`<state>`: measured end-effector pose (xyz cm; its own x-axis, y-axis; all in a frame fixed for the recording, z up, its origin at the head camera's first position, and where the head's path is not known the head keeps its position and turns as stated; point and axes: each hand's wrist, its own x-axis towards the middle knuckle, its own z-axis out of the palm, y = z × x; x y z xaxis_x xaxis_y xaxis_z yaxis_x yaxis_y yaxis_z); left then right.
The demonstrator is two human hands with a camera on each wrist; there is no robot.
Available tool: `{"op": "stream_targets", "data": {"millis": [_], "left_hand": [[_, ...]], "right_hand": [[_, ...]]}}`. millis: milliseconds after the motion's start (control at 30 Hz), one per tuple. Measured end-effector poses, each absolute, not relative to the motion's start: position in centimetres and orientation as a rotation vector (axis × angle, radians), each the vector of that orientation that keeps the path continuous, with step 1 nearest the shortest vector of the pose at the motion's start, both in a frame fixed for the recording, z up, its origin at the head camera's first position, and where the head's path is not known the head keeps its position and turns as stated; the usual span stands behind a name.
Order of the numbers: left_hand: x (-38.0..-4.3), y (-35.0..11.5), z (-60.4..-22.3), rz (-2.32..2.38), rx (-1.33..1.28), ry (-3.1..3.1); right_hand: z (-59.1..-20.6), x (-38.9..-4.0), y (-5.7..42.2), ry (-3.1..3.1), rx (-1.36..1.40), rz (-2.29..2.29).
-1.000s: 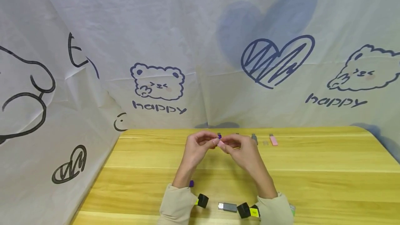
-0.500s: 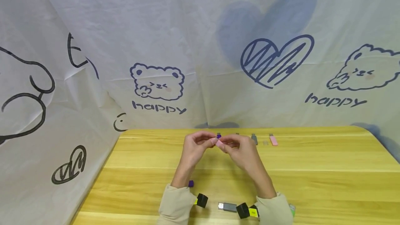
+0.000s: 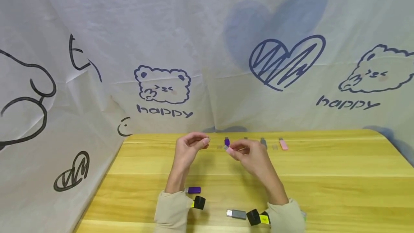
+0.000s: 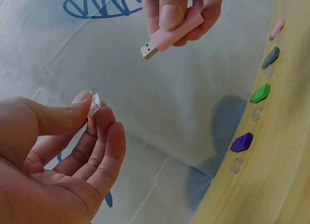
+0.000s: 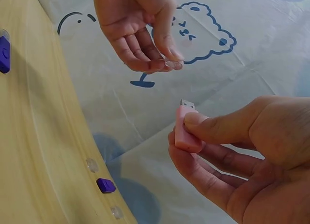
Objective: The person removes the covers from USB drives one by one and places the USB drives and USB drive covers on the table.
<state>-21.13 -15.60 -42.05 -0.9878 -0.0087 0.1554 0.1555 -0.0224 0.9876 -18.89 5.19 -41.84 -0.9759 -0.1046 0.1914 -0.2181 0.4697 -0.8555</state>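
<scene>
My left hand (image 3: 190, 151) pinches a small clear plastic cap (image 4: 95, 102) between thumb and fingertips, above the back part of the table. A short distance to its right, my right hand (image 3: 250, 154) holds a pink USB flash drive (image 5: 186, 131) between thumb and fingers. The drive's metal plug (image 4: 149, 51) is bare and points toward the left hand. Cap and drive are apart, with a gap between the two hands.
Along the table's (image 3: 339, 168) back edge lie purple (image 3: 227, 141), green (image 4: 260, 93), grey (image 4: 270, 58) and pink (image 3: 283, 144) flash drives, with clear caps between them. Nearer lie a purple drive (image 3: 194, 190) and a grey drive (image 3: 238, 214). A printed cloth (image 3: 207, 46) hangs behind.
The hands were together at the pink flash drive. My left hand has moved left with the clear cap, and the metal plug now shows. The right hand has barely moved.
</scene>
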Motion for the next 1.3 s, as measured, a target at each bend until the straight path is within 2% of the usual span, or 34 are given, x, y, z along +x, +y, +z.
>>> {"op": "stream_targets", "data": {"millis": [300, 567, 933, 1300], "left_hand": [[-21.3, -16.0, -41.9, -2.197, -0.104, -2.107], [-20.2, -15.6, -40.1, -2.184, -0.098, -2.188], [-21.2, -16.4, -42.3, -2.176, -0.054, -2.16], [-21.4, -16.1, -42.8, -2.144, -0.067, -2.183]], "right_hand": [[-42.5, -19.1, 5.9, -2.548, 0.3, 1.517], [-43.5, -19.4, 6.1, -2.472, 0.174, 1.762], [-45.9, -20.4, 5.3, -2.482, 0.068, 1.754], [-47.2, -23.1, 4.8, -2.646, -0.04, 1.622]]}}
